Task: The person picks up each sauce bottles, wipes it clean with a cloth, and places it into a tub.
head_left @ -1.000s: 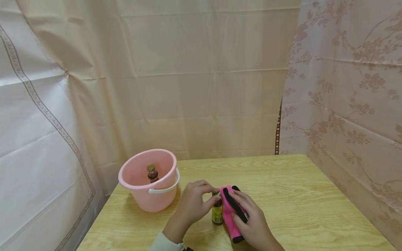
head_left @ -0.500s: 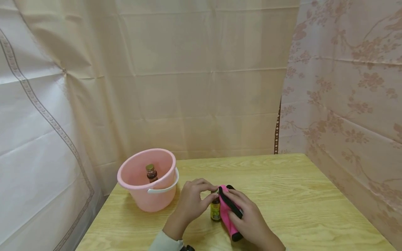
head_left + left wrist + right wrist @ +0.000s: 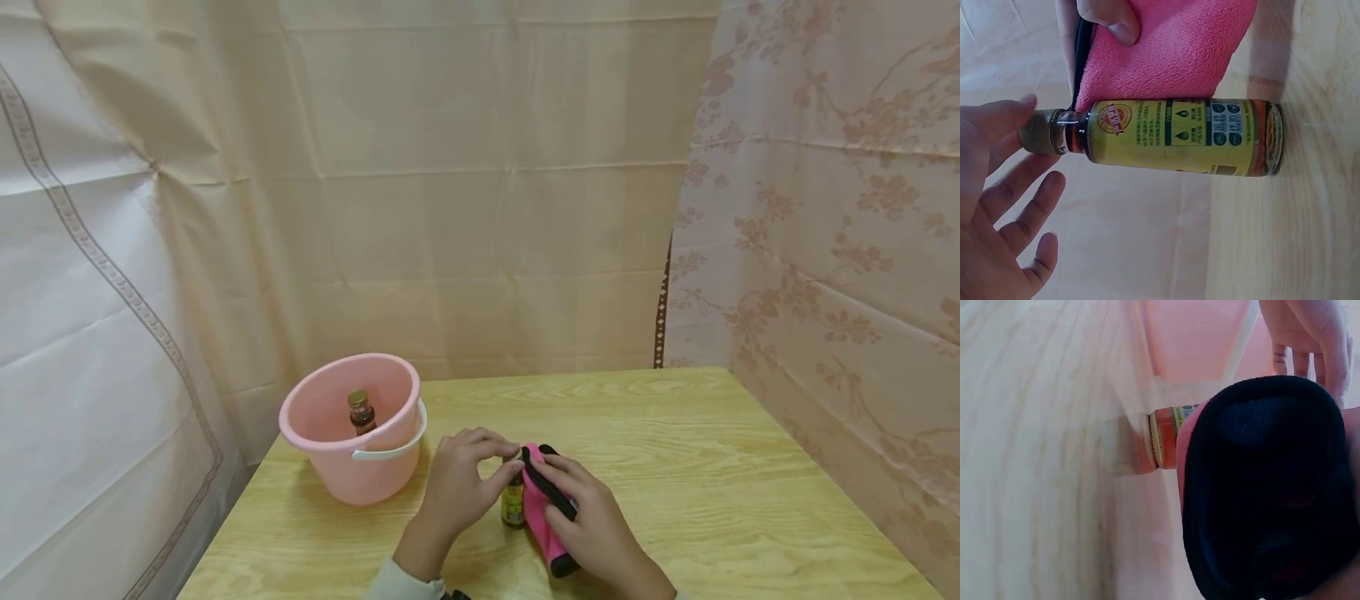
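A small glass bottle with a yellow-green label stands upright between the hands in the head view. My left hand pinches its gold-coloured cap between thumb and index finger; the other fingers spread free of the bottle in the left wrist view. With my right hand I grip a fluffy pink cloth with black edging, which lies against the bottle's right side. In the right wrist view the black edging hides most of the bottle, leaving only its base end showing.
Left of the hands, a pink bucket with a white handle stands on the wood-grain table. Another dark bottle with a gold cap leans inside it. Curtains enclose the back and sides.
The bottle, the cloth and both hands have shifted very slightly left and away from me. The left hand's pinch on the cap and the right hand's grip on the cloth stay the same.
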Available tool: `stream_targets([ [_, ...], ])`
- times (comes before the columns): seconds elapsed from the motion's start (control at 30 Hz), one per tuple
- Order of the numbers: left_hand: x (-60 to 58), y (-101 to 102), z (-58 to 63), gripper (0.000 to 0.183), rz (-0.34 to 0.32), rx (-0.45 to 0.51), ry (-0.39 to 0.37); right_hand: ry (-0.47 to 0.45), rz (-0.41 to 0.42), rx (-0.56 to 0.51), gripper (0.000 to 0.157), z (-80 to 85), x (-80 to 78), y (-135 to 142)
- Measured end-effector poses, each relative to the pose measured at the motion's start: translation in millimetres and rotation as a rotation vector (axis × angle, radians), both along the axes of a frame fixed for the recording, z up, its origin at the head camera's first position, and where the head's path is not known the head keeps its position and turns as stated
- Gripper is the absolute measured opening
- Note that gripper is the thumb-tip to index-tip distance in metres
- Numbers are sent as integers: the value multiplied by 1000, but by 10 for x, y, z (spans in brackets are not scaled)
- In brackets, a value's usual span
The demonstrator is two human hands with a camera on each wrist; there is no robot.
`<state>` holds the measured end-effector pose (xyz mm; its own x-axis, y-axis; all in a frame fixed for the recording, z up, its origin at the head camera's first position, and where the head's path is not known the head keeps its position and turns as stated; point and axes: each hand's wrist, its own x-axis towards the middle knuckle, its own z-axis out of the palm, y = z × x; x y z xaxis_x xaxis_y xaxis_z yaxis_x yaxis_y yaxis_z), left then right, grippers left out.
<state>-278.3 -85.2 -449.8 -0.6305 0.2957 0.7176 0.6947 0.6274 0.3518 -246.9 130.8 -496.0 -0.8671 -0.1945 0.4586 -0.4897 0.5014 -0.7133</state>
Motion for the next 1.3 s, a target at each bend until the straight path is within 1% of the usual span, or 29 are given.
stream_targets([
  [0.3,-19,35,-80,18,7,74,27,13,-11,6,65,-30,5,10],
  [0.57,-19,63,-117,16,1,115,70,-26,-15,10,61,-69,-2,33],
  [0.7,-15,66,-123,16,5,127,81,-49,-22,54,59,-85,-9,36],
  [0.9,14,68,-99,16,9,125,45,-83,-25,112,57,-127,-30,36],
  [1.0,27,70,-99,16,12,123,39,-91,-19,135,56,-148,-25,40],
  [1.3,30,62,-90,17,6,140,62,-94,4,173,54,-170,-35,47],
])
